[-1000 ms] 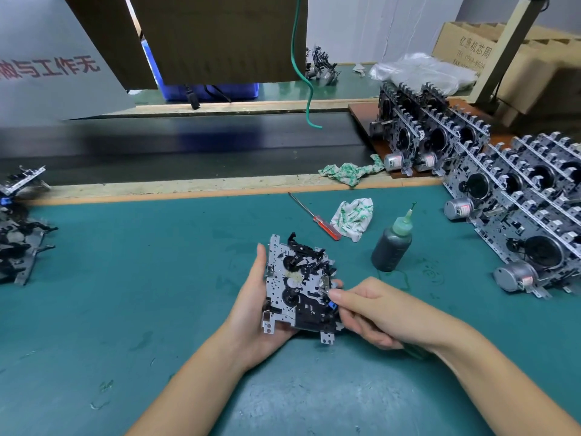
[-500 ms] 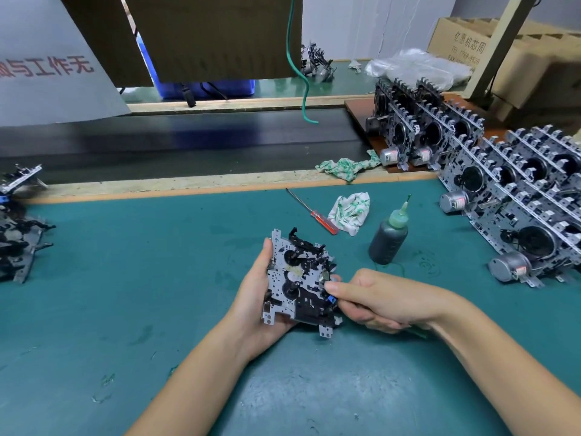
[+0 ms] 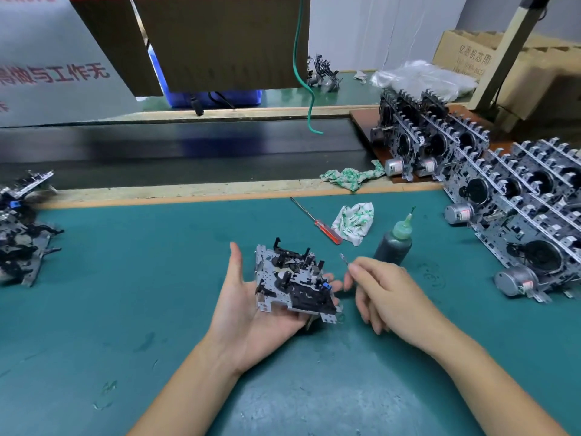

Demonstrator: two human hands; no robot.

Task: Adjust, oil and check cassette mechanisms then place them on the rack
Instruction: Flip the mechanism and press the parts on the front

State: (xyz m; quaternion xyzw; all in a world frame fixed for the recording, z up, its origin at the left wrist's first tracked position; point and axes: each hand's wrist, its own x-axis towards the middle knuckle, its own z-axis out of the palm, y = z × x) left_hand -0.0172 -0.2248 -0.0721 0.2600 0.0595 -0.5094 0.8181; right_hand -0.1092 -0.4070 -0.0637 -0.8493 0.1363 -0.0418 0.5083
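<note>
Silver-and-black metal cassette mechanism [image 3: 294,283] rests near centre on the flat, uncurled left hand [image 3: 248,305]; right hand [image 3: 382,292] pinches a thin metal tool [image 3: 345,260], indicating adjustment, with the dark green-capped oil bottle [image 3: 393,245] likely needed next

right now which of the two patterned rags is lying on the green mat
The crumpled rag beside the red-handled screwdriver lies on the mat. The other rag sits farther back on the wooden edge strip by the rack.

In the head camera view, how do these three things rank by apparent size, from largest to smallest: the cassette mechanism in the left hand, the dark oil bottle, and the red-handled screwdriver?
1. Cassette mechanism, nearest the camera, which enlarges it.
2 and 3. Oil bottle and screwdriver: unsure; the screwdriver looks longer, the bottle much thicker.
</note>
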